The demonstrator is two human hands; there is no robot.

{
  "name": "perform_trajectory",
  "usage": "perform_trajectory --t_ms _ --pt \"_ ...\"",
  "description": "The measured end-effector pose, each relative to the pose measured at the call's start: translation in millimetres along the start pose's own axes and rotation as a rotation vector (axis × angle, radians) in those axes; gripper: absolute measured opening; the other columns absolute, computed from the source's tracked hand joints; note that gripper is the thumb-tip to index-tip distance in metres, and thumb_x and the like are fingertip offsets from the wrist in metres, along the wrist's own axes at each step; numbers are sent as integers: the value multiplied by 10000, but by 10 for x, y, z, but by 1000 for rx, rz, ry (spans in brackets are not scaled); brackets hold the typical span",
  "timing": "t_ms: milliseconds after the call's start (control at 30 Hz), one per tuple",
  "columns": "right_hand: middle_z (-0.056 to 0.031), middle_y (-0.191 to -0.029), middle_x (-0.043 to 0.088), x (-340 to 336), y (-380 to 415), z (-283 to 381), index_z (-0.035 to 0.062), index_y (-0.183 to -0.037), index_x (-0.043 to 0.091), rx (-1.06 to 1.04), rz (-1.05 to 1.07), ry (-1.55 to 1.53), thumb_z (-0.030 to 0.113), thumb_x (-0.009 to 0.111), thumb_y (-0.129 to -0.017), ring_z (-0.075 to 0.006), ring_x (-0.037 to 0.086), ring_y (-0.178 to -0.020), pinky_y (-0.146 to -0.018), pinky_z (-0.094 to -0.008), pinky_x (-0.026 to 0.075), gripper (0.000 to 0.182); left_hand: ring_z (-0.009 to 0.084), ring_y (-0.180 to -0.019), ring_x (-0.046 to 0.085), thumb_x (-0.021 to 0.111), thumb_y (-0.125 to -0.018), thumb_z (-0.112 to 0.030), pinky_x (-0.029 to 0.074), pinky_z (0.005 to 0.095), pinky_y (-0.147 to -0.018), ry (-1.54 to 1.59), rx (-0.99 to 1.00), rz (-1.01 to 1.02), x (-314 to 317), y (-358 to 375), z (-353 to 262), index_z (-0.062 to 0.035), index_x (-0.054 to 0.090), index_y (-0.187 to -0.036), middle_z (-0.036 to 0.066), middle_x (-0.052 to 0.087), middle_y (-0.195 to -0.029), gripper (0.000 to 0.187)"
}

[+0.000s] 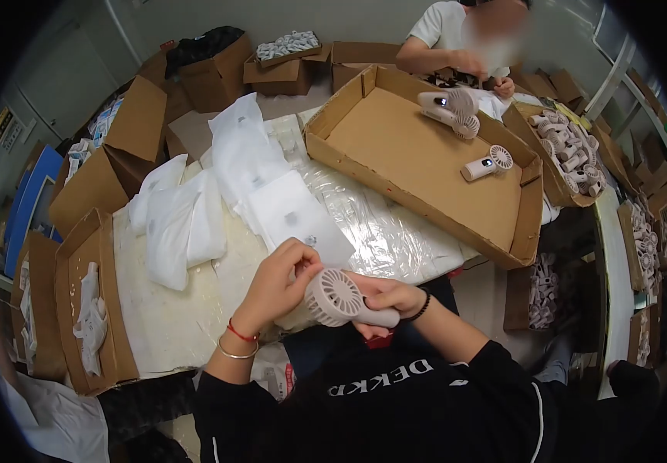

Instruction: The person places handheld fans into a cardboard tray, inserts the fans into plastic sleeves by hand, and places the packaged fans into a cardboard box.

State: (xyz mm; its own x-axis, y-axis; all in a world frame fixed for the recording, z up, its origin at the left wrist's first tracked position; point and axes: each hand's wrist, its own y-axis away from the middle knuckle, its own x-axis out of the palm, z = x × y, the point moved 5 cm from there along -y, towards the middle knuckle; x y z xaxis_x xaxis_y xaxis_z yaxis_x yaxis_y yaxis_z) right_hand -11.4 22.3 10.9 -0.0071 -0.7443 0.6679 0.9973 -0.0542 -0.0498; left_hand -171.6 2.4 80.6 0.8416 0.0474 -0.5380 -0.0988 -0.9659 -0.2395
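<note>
For good control, steady the fan (336, 296) with the right hand (393, 297) clamped around its handle, the left hand (281, 279), fingertips together, light at its rim.

Black plastic (204, 50) tops a cardboard box (216, 83) — yellow sign (1, 123) far left

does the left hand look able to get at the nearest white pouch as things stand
Likely yes: the nearest white pouch lies just beyond the left hand with nothing visible between, and the right hand supports the handheld fan.
</note>
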Motion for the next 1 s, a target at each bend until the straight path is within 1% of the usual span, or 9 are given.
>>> perform_trajectory --t_ms 133,267,400,533,600,667,767,967,1000 --pt "-191 -801 589 0 -51 -145 101 -1444 82 -37 147 -250 328 506 -925 -164 552 -495 -445 -227 450 708 147 -668 496 604 -798 -5 408 234 -638 232 -25 -80 -19 128 20 -1 552 -858 79 520 -780 80" --pt "-164 -793 571 27 -28 -56 126 -1420 161 -145 -74 -198 334 462 -947 -177 554 -538 -472 -251 453 598 167 -645 505 622 -763 22 416 246 -619 277 25 -171 -91 223 -85 -3 545 -831 84 532 -762 105" --pt "-122 -770 543 66 -11 -131 155 -1430 165 -143 -387 -585 387 389 -968 -164 535 -539 -470 -252 429 564 255 -645 543 646 -723 32 442 320 -573 -162 277 -233 111 212 -289 -22 557 -849 104 555 -760 164" --pt "-132 -856 581 172 -53 8 112 -1432 159 -303 -249 -589 452 313 -974 -221 584 -637 -562 -292 474 590 265 -658 541 650 -722 -18 438 361 -583 -376 507 -281 350 183 -458 -32 574 -894 89 553 -768 189" --pt "-178 -1057 572 311 93 358 54 -1421 167 -562 -850 1263 489 246 -972 -300 607 -882 -767 -339 482 630 253 -652 532 645 -724 -37 435 348 -584 -488 567 -357 321 145 -535 -33 574 -890 73 538 -767 180" --pt "-194 -1256 473 205 49 338 11 -1414 157 -369 -796 1164 493 222 -971 -303 517 -1125 -949 -349 397 657 244 -647 527 645 -724 -48 433 340 -580 -512 568 -346 323 122 -608 -32 575 -890 66 531 -765 182" --pt "-144 -1323 403 24 -24 402 31 -1404 182 -449 -669 356 458 193 -985 -211 429 -1212 -1032 -328 329 598 229 -639 522 645 -725 -65 429 329 -570 -484 603 -314 480 169 -647 -31 575 -889 57 521 -762 181" --pt "-142 -1295 420 37 -71 389 36 -1357 271 -306 -747 309 451 182 -990 -195 445 -1182 -1018 -323 346 560 228 -648 549 646 -748 -84 448 331 -575 -380 506 -160 711 320 -413 -42 575 -908 57 535 -768 180" --pt "-142 -1295 420 52 -77 414 36 -1357 271 -306 -745 310 451 182 -990 -195 445 -1182 -1018 -323 346 560 248 -716 573 684 -728 -112 467 334 -610 -347 501 -211 729 357 -409 -50 580 -934 87 555 -883 239"
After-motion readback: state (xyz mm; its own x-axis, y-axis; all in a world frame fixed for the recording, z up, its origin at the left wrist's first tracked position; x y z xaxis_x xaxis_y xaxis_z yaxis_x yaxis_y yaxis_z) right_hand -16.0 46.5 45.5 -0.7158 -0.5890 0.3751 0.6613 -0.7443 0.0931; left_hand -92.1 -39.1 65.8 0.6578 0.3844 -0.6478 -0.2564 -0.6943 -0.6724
